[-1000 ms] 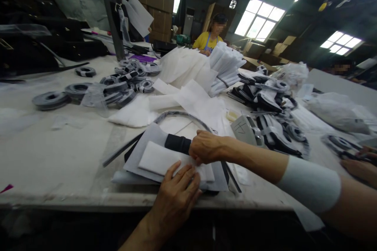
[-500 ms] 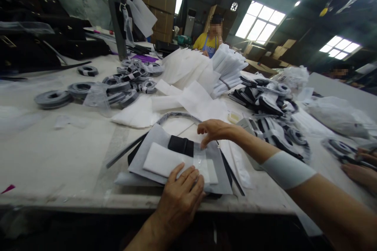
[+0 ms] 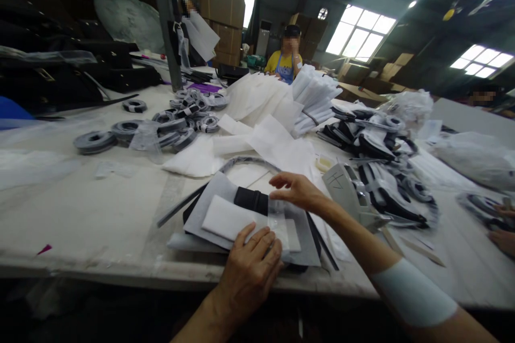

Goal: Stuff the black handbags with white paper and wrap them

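My left hand (image 3: 253,260) lies flat on the lower edge of a white foam pad (image 3: 225,218), fingers stretched out. The pad rests on a sheet of pale grey paper (image 3: 309,252) over a black bag piece that shows only at the edges. A folded black strap piece (image 3: 246,198) lies along the pad's upper side. Clear tape (image 3: 276,211) runs from the strap down onto the pad. My right hand (image 3: 295,191) hovers by the tape's upper end with its fingers loosely bent and apart. A wrapped handle (image 3: 245,161) arches behind the paper.
A tape dispenser (image 3: 348,193) stands right of my right forearm. Coiled grey straps (image 3: 94,141) lie left, white foam sheets (image 3: 261,99) are heaped behind, and wrapped black pieces (image 3: 374,134) pile up at right. Another person (image 3: 285,61) sits across the table; a co-worker's hands (image 3: 502,238) show far right.
My right hand has lifted slightly off the tape and its fingers have straightened. The left hand stays on the pad. The view has shifted, showing more of the tape dispenser.
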Available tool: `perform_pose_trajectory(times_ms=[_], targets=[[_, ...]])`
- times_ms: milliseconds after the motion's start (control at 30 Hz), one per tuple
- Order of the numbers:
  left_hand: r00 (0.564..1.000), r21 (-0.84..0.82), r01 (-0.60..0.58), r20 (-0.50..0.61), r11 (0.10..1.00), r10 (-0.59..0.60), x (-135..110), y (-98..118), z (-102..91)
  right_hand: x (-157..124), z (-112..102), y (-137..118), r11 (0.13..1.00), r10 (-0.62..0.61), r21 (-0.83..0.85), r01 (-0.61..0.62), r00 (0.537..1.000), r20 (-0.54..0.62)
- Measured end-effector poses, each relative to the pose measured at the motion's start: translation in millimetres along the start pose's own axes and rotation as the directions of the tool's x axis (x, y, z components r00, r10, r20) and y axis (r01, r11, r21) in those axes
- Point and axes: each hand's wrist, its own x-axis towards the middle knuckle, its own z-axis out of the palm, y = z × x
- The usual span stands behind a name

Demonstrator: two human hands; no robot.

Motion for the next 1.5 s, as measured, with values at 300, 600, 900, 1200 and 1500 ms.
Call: perform_pose_trajectory(times_ms=[300,600,900,1200,1500], targets=[[0.998,0.032,-0.017,0.055,0.999,0.015,-2,0,0.1,-44,32,-61,0.974,-0.202,0.057,0.219,0.956,-0.213],[0.968,-0.013,-0.239,0.075,0.971,0.239,-8,-16,-36.9,-53,103,-49,0.940,-0.188,0.208,0.270,0.920,-0.343],[0.956,0.247,-0.065,0.293,0.967,-0.011,-26,-99,-124.5,-60,97,-60,0.860,-0.510,-0.199,0.470,0.808,-0.294],[0.997,0.230,0.067,0.020,0.971,-0.073,-35,-82,-98.0,-64,110,-76,0.754,-0.583,-0.449,0.480,0.804,-0.119],[1.000,0.349,-0.004,-0.004,0.937,0.006,-60,-53,-97.8,-96,126,-82,0.724,-0.597,-0.511,0.464,0.793,-0.126]])
